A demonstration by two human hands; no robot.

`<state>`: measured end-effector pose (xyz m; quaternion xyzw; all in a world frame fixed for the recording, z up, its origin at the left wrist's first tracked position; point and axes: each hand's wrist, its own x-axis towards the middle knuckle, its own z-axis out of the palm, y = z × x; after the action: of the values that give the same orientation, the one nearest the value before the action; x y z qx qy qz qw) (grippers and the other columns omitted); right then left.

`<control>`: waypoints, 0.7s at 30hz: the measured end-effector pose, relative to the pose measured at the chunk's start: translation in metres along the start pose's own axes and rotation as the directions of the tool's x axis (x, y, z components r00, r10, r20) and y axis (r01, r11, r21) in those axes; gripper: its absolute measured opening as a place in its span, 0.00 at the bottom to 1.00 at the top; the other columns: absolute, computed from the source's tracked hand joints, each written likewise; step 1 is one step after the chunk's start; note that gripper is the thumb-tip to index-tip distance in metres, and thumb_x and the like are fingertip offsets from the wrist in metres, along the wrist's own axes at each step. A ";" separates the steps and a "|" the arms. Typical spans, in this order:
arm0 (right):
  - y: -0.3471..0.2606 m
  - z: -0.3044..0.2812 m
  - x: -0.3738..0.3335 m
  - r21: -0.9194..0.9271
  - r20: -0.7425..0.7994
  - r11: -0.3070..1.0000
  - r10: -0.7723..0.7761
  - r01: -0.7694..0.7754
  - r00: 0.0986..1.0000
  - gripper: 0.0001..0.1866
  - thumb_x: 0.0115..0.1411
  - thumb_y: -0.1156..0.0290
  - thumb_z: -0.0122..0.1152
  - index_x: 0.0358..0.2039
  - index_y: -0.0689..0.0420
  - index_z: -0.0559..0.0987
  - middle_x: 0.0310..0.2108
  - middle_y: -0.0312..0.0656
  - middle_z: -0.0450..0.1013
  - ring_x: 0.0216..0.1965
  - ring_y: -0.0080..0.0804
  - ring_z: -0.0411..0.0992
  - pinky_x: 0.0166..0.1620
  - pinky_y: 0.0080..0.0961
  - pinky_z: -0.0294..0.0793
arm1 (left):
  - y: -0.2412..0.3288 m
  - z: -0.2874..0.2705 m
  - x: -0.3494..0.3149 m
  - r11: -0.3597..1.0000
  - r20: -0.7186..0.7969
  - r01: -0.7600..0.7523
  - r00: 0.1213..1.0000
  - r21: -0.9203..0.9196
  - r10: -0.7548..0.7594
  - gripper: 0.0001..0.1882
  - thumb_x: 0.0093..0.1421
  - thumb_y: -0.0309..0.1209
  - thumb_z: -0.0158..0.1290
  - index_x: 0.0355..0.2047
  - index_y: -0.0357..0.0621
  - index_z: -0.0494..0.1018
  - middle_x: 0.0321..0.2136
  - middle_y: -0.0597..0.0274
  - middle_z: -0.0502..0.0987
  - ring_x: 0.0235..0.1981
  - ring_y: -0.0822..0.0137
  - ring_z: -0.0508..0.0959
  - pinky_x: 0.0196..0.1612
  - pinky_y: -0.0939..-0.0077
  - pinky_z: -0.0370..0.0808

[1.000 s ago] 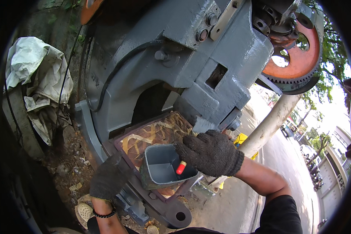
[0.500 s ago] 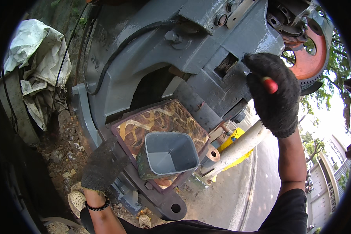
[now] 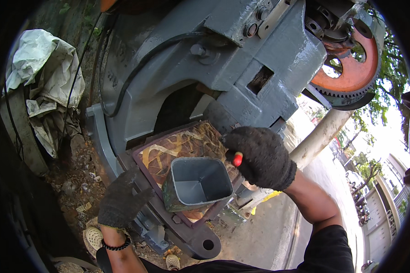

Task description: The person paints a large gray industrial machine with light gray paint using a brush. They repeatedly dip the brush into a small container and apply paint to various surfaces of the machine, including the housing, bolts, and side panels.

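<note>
The right hand [image 3: 262, 157], in a dark knit glove, is hovering at the far right corner of a grey square funnel-shaped metal piece [image 3: 200, 182], its fingers curling shut around a small tool of which only 1 red tip [image 3: 237, 158] is showing, poking out toward the piece's rim. Whether the tip is touching the rim cannot be told. The metal piece is sitting tilted on the mottled brown-and-yellow bed plate [image 3: 177, 145] of a large grey press machine [image 3: 241, 68], its open mouth facing up toward the camera. The left hand [image 3: 120, 202], also gloved and wearing a black bead bracelet [image 3: 116, 245] at the wrist, is resting against the lower left edge of the machine's dark frame, fingers lying together and holding nothing that can be seen. An orange gear wheel [image 3: 351, 73] is sitting at the machine's upper right, and a black cable [image 3: 136, 77] is looping across its body. Crumpled pale cloth [image 3: 45, 77] is lying to the left over dirt and rubble, and a paved street is running off to the right.
</note>
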<state>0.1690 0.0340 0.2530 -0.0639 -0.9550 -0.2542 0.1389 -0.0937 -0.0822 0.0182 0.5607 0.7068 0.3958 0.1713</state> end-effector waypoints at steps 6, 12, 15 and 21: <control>0.040 -0.066 0.012 -0.178 -0.338 0.935 0.234 -0.306 0.912 0.21 0.57 0.74 0.66 0.53 0.56 0.80 0.44 0.43 0.78 0.44 0.45 0.79 0.47 0.36 0.80 | -0.002 0.001 0.002 0.999 -0.026 -0.045 0.999 -0.004 0.045 0.41 0.60 0.51 0.64 0.67 0.42 0.68 0.63 0.41 0.73 0.64 0.45 0.73 0.66 0.56 0.71; 0.039 -0.077 0.017 -0.484 -0.143 0.875 -0.075 -0.004 0.987 0.19 0.55 0.69 0.69 0.49 0.53 0.80 0.47 0.39 0.80 0.41 0.37 0.81 0.44 0.37 0.79 | -0.001 0.002 0.003 1.000 -0.006 0.004 1.000 -0.025 -0.004 0.42 0.60 0.52 0.64 0.68 0.41 0.67 0.63 0.41 0.73 0.64 0.46 0.73 0.66 0.57 0.71; 0.025 -0.032 0.018 -0.466 0.270 0.874 -0.011 0.141 0.963 0.11 0.59 0.66 0.62 0.43 0.51 0.79 0.36 0.37 0.73 0.36 0.36 0.78 0.36 0.35 0.78 | 0.001 0.001 0.002 0.999 -0.011 0.008 1.000 -0.033 -0.008 0.43 0.59 0.53 0.65 0.67 0.41 0.68 0.63 0.41 0.73 0.64 0.46 0.73 0.66 0.57 0.71; -0.006 0.038 0.005 0.039 0.314 0.992 -0.123 0.117 0.941 0.23 0.58 0.67 0.63 0.55 0.53 0.77 0.45 0.44 0.77 0.39 0.42 0.80 0.41 0.41 0.80 | 0.001 -0.004 -0.005 1.000 -0.033 -0.011 0.999 -0.018 0.010 0.43 0.58 0.54 0.65 0.67 0.41 0.68 0.62 0.40 0.74 0.64 0.45 0.74 0.66 0.56 0.71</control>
<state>0.1542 0.0480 0.2194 -0.0440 -0.9694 -0.2393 -0.0307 -0.0949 -0.0881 0.0204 0.5563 0.7030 0.4123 0.1626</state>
